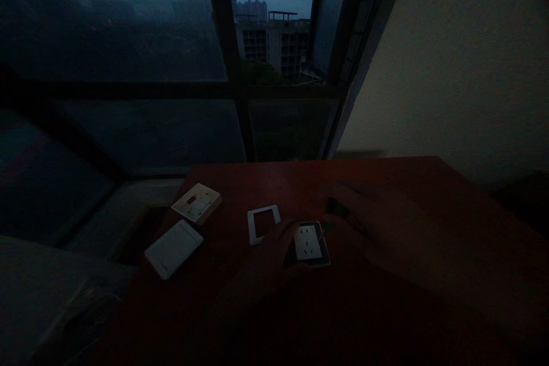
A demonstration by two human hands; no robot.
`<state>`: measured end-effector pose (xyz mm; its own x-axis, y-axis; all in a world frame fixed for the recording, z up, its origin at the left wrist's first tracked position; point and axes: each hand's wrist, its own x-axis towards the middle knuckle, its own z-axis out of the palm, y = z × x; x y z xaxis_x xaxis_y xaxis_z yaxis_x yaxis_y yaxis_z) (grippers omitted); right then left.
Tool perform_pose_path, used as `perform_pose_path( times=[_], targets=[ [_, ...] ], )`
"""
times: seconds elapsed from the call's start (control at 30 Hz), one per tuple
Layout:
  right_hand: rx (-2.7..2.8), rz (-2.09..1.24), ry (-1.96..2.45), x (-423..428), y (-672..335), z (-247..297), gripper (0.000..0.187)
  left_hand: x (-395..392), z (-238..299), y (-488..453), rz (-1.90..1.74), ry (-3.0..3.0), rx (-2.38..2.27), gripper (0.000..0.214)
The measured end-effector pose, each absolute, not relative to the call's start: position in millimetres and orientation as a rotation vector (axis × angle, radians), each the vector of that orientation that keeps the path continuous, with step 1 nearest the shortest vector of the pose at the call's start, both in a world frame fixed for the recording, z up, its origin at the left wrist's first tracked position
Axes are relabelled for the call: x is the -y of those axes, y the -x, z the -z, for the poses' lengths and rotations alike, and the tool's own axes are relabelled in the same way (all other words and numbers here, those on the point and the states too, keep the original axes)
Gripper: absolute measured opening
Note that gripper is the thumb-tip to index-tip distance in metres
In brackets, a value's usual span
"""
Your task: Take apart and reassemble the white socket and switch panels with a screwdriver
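Observation:
A wall socket [307,242] with a white slotted face and a dark surround rests low over the table. My left hand [277,249] is wrapped around its left side, fingers closed on it. At the socket's upper right corner my right hand [358,214] is closed around a small screwdriver [337,207], its dark handle end showing. A thin shaft seems to touch the socket's right edge, by a dim greenish part; dimness hides exactly where the tip sits. Just beyond my left hand lies a white rectangular frame [252,230], partly covered by that hand.
On the left of the reddish wooden table [231,183] lie a pale box-like piece [197,203] with a square opening and a white flat plate [174,249]. A dark-framed window [240,91] rises behind the table, and a plain wall [437,68] stands on the right.

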<state>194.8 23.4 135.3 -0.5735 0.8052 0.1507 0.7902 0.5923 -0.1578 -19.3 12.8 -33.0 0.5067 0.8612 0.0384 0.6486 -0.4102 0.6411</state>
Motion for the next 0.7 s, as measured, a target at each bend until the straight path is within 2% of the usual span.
perform_pose_path(
  times=[0.13,0.2,0.37,0.47,0.6,0.7],
  targets=[
    [2.509,0.264,1.568,-27.4,-194.0,-124.9,0.023,-12.2,33.7,19.4,-0.512,-2.198,-1.236,0.077],
    [2.507,0.212,1.541,-27.1,-195.1,-123.9,0.02,-12.2,32.1,19.3,-0.505,-2.197,-1.237,0.075],
    [2.618,-0.166,1.274,-22.8,-201.0,-131.0,0.019,-12.8,28.9,18.5,-0.49,-2.178,-1.231,0.076],
    [2.586,-0.011,1.389,-23.9,-200.4,-128.0,0.014,-13.0,31.7,18.4,-0.51,-2.187,-1.233,0.077],
    [2.459,0.306,1.604,-27.2,-196.9,-120.5,0.022,-13.3,38.4,19.6,-0.515,-2.205,-1.235,0.079],
    [2.486,0.118,1.53,-25.6,-197.7,-125.0,0.013,-13.3,40.2,20.5,-0.526,-2.214,-1.235,0.079]
  ],
)
